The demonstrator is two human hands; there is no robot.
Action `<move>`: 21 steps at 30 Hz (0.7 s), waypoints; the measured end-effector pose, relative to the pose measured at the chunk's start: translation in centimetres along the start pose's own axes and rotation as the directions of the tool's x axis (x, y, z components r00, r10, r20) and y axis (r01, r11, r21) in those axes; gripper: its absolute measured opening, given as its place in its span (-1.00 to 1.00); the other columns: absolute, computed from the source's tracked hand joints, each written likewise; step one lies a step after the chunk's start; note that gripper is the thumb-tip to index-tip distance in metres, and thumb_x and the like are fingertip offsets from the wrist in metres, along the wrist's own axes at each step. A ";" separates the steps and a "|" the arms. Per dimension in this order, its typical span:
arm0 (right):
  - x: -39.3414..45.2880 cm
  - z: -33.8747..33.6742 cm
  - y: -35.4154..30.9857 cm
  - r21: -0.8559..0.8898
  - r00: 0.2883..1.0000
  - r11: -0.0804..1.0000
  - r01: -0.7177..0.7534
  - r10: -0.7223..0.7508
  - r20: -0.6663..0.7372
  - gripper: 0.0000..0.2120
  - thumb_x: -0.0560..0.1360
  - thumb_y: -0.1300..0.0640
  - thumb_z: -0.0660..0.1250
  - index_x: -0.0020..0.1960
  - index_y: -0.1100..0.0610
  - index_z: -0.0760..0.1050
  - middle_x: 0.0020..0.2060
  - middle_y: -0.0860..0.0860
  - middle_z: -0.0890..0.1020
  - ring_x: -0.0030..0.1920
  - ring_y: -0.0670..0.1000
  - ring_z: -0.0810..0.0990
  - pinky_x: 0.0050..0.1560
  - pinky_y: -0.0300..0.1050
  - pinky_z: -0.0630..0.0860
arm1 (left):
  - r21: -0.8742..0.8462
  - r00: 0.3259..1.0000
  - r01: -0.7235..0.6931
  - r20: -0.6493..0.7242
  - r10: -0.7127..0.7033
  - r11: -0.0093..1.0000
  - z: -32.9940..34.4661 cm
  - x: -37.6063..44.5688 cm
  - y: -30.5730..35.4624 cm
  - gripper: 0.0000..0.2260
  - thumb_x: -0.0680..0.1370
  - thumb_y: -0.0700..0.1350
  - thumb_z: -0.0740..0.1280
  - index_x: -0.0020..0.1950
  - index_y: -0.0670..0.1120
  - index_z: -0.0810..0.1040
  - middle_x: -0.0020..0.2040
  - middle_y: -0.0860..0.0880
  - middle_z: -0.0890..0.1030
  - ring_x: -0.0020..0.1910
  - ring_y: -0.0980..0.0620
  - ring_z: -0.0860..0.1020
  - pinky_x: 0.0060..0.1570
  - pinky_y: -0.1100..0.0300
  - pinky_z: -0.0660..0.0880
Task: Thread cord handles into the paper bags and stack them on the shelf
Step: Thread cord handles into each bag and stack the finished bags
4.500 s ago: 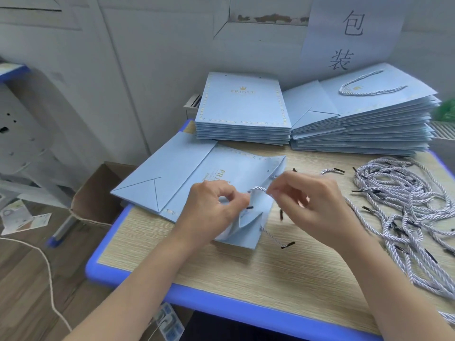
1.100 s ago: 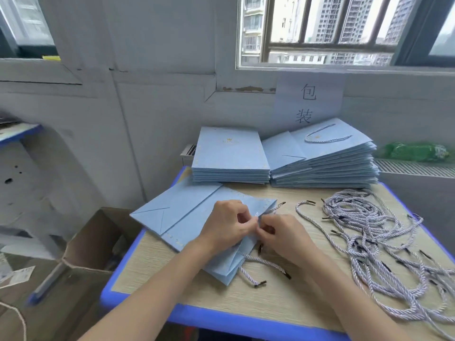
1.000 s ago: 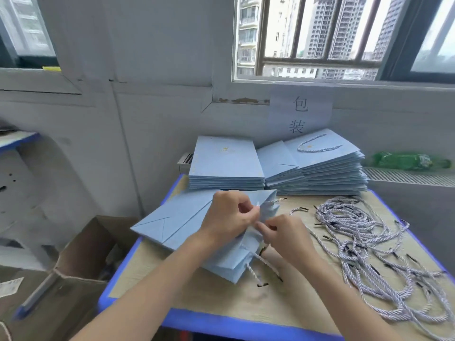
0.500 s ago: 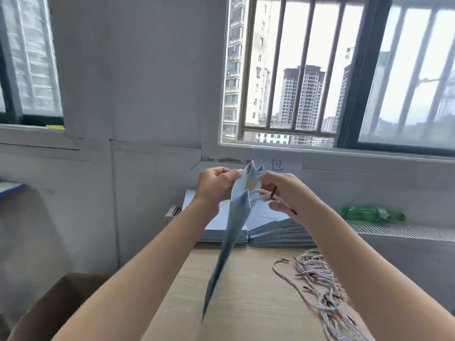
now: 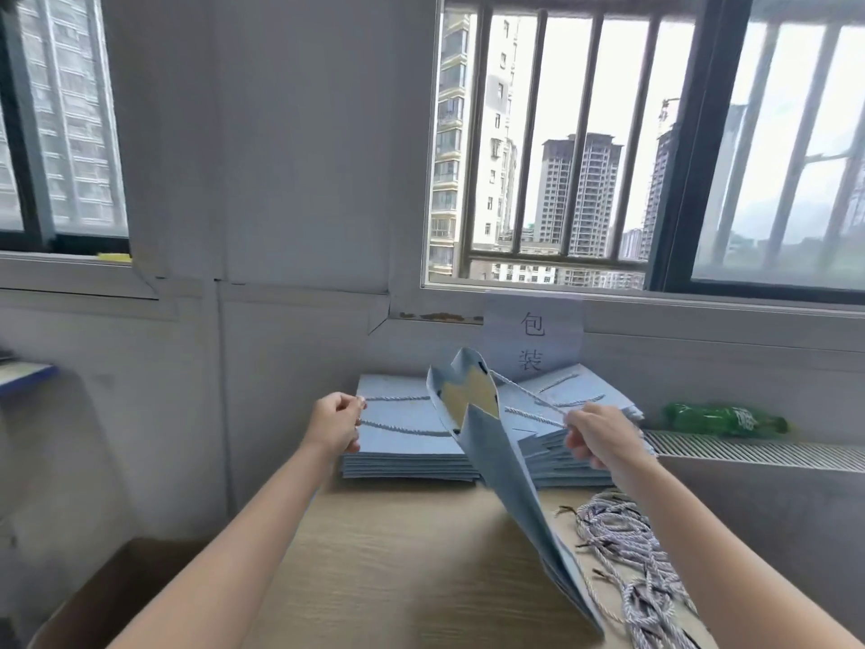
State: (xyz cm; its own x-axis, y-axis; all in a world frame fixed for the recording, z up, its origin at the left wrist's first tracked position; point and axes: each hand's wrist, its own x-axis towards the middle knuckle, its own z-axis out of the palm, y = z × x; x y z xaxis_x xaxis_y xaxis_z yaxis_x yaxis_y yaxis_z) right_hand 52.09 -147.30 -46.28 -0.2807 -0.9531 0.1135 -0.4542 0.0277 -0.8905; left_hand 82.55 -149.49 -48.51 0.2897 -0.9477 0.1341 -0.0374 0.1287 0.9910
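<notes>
Above table (image 5: pixel 384 555), pale-blue bag (image 5: pixel 510 466) hangs open-mouthed; left grip (image 5: pixel 334 423), right grip (image 5: pixel 597 435) pinch its cords (image 5: pixel 398 399)

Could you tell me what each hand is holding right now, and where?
Each hand pinches a cord handle at its loop, pulled outward; the bag hangs between.

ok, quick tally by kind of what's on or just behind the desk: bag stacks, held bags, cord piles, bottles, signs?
Stacks of flat light-blue paper bags: 2
Light-blue paper bag held up: 1
Pile of loose white twisted cords: 1
Green plastic bottle lying down: 1
Paper sign on the wall: 1
Total: 6
</notes>
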 end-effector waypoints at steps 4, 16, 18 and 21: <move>0.2 0.6 1.1 0.038 1.000 0.999 -0.001 0.001 -0.006 -0.91 0.54 0.27 0.23 -0.15 0.23 0.42 -0.34 0.13 0.64 -0.40 0.03 0.57 -0.47 -0.20 0.40 | -0.057 0.999 0.035 0.026 -0.034 0.998 1.2 -0.2 -0.2 -0.78 0.65 -0.23 0.13 -0.19 -0.15 0.41 -0.36 -0.08 0.38 -0.59 0.14 0.36 -0.62 0.34 0.41; 1.9 -2.3 -3.3 0.196 0.962 0.959 0.206 -0.161 -0.219 -0.97 0.55 0.26 0.22 -0.06 0.20 0.43 -0.34 0.10 0.53 -0.38 0.01 0.44 -0.36 -0.11 0.42 | -0.312 0.978 -0.141 0.106 0.182 0.940 3.7 1.3 9.5 -0.78 0.65 -0.22 0.14 -0.19 -0.14 0.39 -0.35 -0.02 0.29 -0.65 0.23 0.25 -0.62 0.40 0.16; 2.0 -3.0 -3.9 0.203 0.955 0.952 0.230 -0.181 -0.235 -0.96 0.54 0.25 0.24 -0.08 0.17 0.43 -0.34 0.10 0.54 -0.38 0.01 0.45 -0.32 -0.08 0.45 | -0.319 0.971 -0.184 0.091 0.223 0.930 3.7 1.9 11.1 -0.78 0.65 -0.23 0.14 -0.20 -0.14 0.39 -0.33 -0.02 0.31 -0.66 0.24 0.26 -0.62 0.41 0.15; 2.1 -3.8 -4.4 0.215 0.943 0.940 0.265 -0.206 -0.263 -0.97 0.54 0.26 0.25 -0.08 0.19 0.44 -0.35 0.11 0.54 -0.39 0.01 0.44 -0.35 -0.11 0.43 | -0.329 0.965 -0.209 0.082 0.249 0.921 3.2 2.2 13.0 -0.79 0.64 -0.23 0.16 -0.20 -0.13 0.38 -0.35 -0.01 0.33 -0.66 0.24 0.24 -0.63 0.41 0.12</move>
State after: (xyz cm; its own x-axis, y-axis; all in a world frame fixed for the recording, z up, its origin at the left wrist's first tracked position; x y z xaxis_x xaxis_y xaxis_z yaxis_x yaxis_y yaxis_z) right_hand 50.26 -148.29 -40.40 -0.3930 -0.8249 0.4063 -0.3194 -0.2918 -0.9016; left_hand 79.60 -150.86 -35.35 0.1914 -0.9066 0.3761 0.2196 0.4130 0.8838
